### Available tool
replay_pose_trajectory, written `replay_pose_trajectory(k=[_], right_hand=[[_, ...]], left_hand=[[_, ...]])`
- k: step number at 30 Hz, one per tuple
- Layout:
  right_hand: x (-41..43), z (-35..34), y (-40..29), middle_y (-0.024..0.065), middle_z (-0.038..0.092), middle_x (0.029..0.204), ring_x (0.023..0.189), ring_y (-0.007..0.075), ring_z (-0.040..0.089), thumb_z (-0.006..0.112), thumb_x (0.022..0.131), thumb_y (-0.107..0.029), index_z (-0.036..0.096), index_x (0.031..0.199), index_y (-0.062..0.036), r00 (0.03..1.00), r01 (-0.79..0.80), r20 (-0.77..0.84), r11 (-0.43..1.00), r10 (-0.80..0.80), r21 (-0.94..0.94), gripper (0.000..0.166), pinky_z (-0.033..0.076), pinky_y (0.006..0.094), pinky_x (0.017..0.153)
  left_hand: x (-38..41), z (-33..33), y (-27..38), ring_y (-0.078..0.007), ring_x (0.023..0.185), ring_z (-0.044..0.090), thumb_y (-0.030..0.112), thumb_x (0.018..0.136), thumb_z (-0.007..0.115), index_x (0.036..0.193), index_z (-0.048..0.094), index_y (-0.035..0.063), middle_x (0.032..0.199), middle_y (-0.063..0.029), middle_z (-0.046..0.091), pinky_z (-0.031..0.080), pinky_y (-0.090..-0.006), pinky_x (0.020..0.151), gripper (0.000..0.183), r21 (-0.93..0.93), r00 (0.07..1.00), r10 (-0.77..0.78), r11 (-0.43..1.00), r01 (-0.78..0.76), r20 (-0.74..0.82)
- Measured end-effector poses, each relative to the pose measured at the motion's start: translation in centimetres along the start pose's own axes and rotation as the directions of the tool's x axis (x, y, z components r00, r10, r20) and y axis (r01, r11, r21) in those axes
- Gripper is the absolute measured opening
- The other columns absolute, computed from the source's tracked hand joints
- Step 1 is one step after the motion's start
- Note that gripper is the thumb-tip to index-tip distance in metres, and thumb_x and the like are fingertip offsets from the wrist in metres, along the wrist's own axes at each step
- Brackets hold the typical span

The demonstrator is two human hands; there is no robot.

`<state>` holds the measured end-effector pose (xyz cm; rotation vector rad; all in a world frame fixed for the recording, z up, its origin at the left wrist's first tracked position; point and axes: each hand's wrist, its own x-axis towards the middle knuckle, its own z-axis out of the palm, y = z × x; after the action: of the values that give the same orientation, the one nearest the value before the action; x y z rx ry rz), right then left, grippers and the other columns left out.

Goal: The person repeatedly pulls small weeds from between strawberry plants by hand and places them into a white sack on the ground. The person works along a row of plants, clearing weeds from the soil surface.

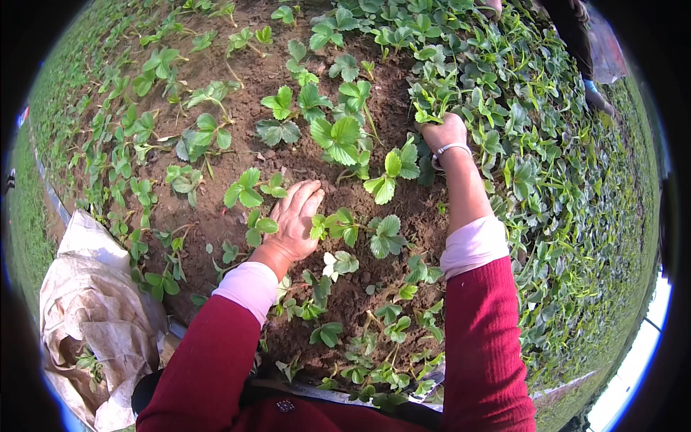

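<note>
My left hand (296, 218) rests on the brown soil (216, 178) among small strawberry plants, its fingers stretched out and pointing up the picture. A leafy strawberry plant (338, 141) grows just beyond it, to the right. Farther out and to the right, my right hand (445, 134) is closed around the base of some green leaves (432, 102) at the edge of the dense growth; its fingertips are hidden. A pale bracelet (452, 151) circles that wrist. Smaller plants stand in the soil between my arms, one of them a trifoliate seedling (386, 236).
A soiled, pale woven sack (100, 308) with some leaves in it stands at the lower left. Dense green plants (561, 216) cover the right side. At the top right are another person's leg and shoe (596, 97), and part of that person's hand (490, 8) at the top edge.
</note>
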<state>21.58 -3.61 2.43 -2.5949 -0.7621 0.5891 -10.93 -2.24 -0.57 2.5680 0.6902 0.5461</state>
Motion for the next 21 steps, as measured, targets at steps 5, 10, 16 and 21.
replay_pose_trajectory(k=[5, 10, 16, 21], right_hand=[[-0.2, -0.3, 0.6, 0.0194, 0.066, 0.082, 0.076, 0.031, 0.066, 0.066, 0.074, -0.021, 0.065, 0.088, 0.002, 0.993, 0.09, 0.077, 0.996, -0.088, -0.022, 0.027, 0.051, 0.0369, 0.068], [-0.6, -2.3, 4.3, 0.0077, 0.06, 0.066, 0.045, 0.0155, 0.056, 0.06, 0.073, -0.003, 0.058, 0.088, 0.0037, 0.984, -0.175, 0.078, 0.81, 0.159, 0.56, 0.016, 0.046, 0.0286, 0.042], [-1.6, -2.0, 3.2, 0.0033, 0.061, 0.073, 0.048, 0.0117, 0.054, 0.065, 0.074, -0.005, 0.061, 0.099, -0.0028, 0.977, -0.021, 0.191, 0.851, -0.094, 0.525, 0.025, 0.047, 0.0255, 0.044], [-1.3, -1.7, 3.0, 0.0079, 0.066, 0.076, 0.063, 0.0173, 0.063, 0.069, 0.071, -0.011, 0.067, 0.092, -0.0047, 0.963, -0.079, 0.27, 0.925, -0.026, 0.371, 0.021, 0.052, 0.0299, 0.055]], left_hand=[[-0.1, 0.1, -0.1, -0.0315, 0.118, 0.043, 0.011, 0.071, 0.058, 0.114, 0.053, 0.0045, 0.126, -0.011, 0.047, 0.039, -0.0421, 0.097, 0.044, 0.005, 1.0, -0.001, 1.0, 0.001, 0.003], [0.0, -0.2, 0.0, -0.0311, 0.119, 0.043, 0.011, 0.072, 0.058, 0.113, 0.053, 0.0041, 0.126, -0.0107, 0.047, 0.039, -0.0421, 0.098, 0.042, 0.011, 1.0, -0.007, 1.0, 0.007, 0.014], [0.0, -0.2, 0.1, -0.0311, 0.119, 0.043, 0.01, 0.072, 0.058, 0.114, 0.053, 0.0038, 0.126, -0.0108, 0.047, 0.038, -0.0422, 0.098, 0.043, 0.013, 1.0, -0.006, 1.0, 0.006, 0.012], [0.0, 0.1, 0.2, -0.0315, 0.119, 0.043, 0.011, 0.072, 0.058, 0.115, 0.052, 0.0039, 0.126, -0.011, 0.046, 0.038, -0.0423, 0.098, 0.044, 0.014, 1.0, -0.003, 1.0, 0.003, 0.017]])
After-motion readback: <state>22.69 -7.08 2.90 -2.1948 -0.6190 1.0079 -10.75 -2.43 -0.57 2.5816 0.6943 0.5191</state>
